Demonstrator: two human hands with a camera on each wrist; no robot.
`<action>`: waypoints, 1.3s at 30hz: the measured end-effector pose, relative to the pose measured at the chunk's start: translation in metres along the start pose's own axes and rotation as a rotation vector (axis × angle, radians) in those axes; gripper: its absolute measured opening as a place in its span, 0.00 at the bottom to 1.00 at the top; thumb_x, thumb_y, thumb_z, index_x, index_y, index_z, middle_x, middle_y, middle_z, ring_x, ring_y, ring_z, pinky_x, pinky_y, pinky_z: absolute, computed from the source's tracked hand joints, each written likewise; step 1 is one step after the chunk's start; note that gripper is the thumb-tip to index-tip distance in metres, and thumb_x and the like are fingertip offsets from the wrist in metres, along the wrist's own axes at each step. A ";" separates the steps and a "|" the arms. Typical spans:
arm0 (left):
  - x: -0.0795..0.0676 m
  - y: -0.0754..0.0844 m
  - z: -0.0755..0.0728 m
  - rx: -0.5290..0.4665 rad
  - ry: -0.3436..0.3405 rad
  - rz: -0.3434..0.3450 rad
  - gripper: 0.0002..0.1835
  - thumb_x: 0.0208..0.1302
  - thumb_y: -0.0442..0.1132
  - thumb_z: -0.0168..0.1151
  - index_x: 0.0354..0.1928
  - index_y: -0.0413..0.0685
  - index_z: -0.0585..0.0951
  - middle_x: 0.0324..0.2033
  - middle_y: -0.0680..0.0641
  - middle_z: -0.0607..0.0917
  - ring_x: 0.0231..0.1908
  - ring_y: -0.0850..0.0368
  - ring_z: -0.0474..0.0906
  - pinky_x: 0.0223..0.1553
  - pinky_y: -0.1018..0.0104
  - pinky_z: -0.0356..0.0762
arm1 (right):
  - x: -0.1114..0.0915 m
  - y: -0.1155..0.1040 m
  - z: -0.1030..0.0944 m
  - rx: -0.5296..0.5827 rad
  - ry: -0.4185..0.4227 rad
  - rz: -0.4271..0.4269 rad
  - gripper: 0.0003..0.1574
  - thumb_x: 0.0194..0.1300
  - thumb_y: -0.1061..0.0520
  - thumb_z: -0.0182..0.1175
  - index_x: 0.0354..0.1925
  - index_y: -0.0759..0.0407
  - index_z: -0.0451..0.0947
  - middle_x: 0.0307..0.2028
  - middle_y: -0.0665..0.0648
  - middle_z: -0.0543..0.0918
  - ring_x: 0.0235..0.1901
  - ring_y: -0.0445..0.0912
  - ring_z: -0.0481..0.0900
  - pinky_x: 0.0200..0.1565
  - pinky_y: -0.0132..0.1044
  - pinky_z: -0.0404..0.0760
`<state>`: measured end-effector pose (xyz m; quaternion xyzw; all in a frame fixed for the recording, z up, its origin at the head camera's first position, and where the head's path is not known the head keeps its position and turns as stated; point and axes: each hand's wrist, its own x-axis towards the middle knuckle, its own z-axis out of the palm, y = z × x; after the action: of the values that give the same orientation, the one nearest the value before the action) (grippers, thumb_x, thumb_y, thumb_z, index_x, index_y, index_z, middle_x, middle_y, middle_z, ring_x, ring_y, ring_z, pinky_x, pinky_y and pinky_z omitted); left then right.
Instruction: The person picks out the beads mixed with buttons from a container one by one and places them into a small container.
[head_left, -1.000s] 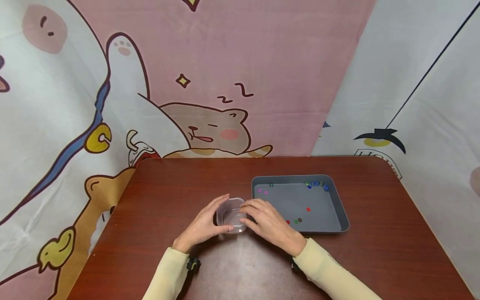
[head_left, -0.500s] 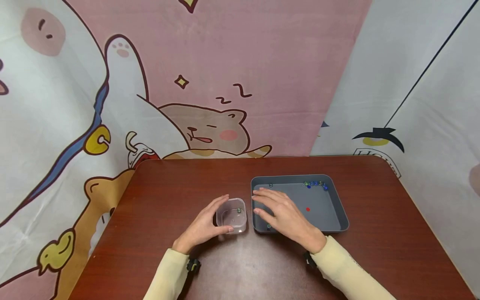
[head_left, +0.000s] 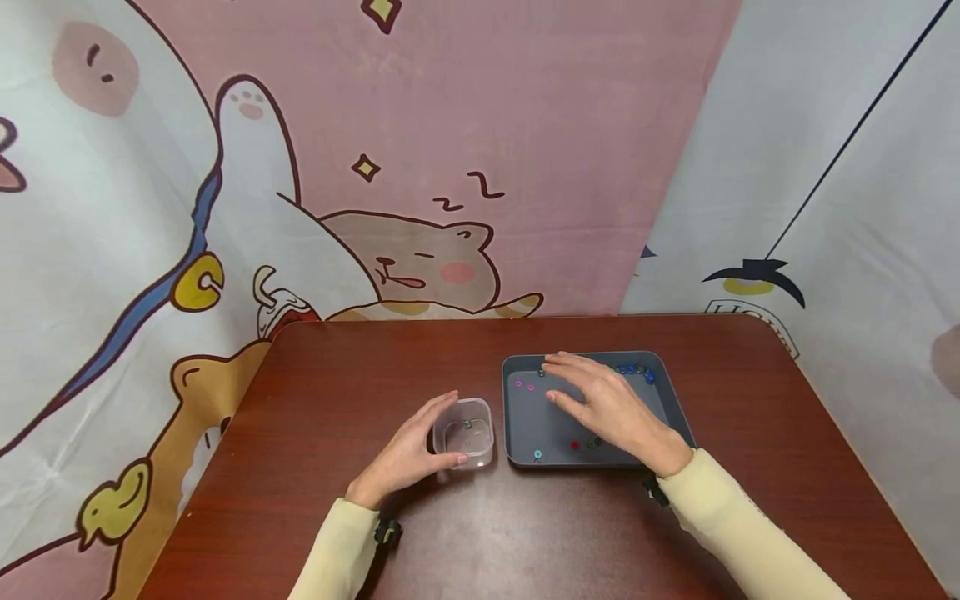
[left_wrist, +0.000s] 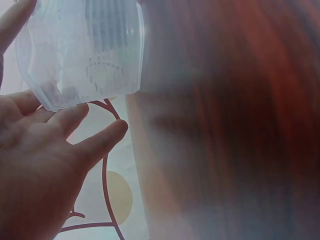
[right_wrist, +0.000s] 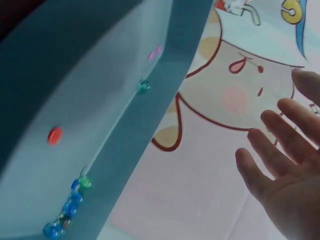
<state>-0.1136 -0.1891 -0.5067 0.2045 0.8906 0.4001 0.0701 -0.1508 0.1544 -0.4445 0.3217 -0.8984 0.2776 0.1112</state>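
Observation:
A small clear plastic container [head_left: 480,454] stands on the table left of the grey tray. My left hand [head_left: 408,450] holds it, thumb at the near side and fingers at the far side; in the left wrist view, fingers also lie along the container [left_wrist: 100,50]. Inside is one greenish marble [head_left: 468,424]. My right hand [head_left: 611,408] hovers over the tray [head_left: 536,421], fingers spread and holding nothing. Blue marbles [head_left: 633,369] line the tray's far right corner. A red button [right_wrist: 55,135] shows in the right wrist view but is hidden in the head view.
Two small pink rings [head_left: 531,387] lie in the tray's far left part, near a dark marble [head_left: 542,372]. A teal ring [head_left: 537,454] and a red piece [head_left: 574,445] are near its front wall. Beyond the brown table [head_left: 360,358] hangs a cartoon cloth [head_left: 562,167].
My right hand has moved from the container rightward to above the tray. A greenish marble now shows in the container and has shifted slightly left. The left hand stays in place.

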 end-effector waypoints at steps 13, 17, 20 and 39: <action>0.000 -0.001 0.001 -0.003 -0.010 -0.012 0.52 0.59 0.58 0.77 0.81 0.64 0.60 0.78 0.57 0.61 0.76 0.53 0.60 0.71 0.43 0.65 | 0.014 0.027 -0.007 0.024 -0.115 0.073 0.32 0.71 0.48 0.68 0.68 0.58 0.78 0.66 0.59 0.78 0.66 0.55 0.75 0.62 0.57 0.77; 0.000 -0.001 0.001 -0.005 -0.014 -0.020 0.52 0.59 0.57 0.77 0.81 0.64 0.59 0.78 0.58 0.61 0.76 0.54 0.60 0.71 0.43 0.65 | 0.019 0.032 -0.002 0.042 -0.133 0.053 0.30 0.71 0.48 0.68 0.66 0.59 0.79 0.65 0.58 0.79 0.65 0.54 0.76 0.62 0.56 0.78; 0.000 -0.001 0.001 -0.003 -0.015 -0.020 0.52 0.59 0.58 0.77 0.81 0.65 0.59 0.78 0.59 0.61 0.76 0.54 0.60 0.71 0.44 0.66 | 0.023 0.037 0.003 0.055 -0.151 0.036 0.28 0.71 0.50 0.68 0.65 0.57 0.80 0.64 0.57 0.80 0.64 0.54 0.77 0.61 0.55 0.78; 0.001 0.000 0.000 0.017 -0.012 -0.001 0.53 0.58 0.55 0.78 0.81 0.60 0.60 0.79 0.58 0.60 0.76 0.54 0.59 0.72 0.44 0.64 | 0.037 0.061 0.030 0.064 -0.296 0.070 0.27 0.69 0.55 0.70 0.64 0.60 0.81 0.62 0.59 0.81 0.62 0.56 0.79 0.60 0.56 0.79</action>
<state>-0.1150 -0.1890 -0.5068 0.2070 0.8937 0.3911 0.0738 -0.2191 0.1577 -0.4811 0.3311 -0.9063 0.2591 -0.0426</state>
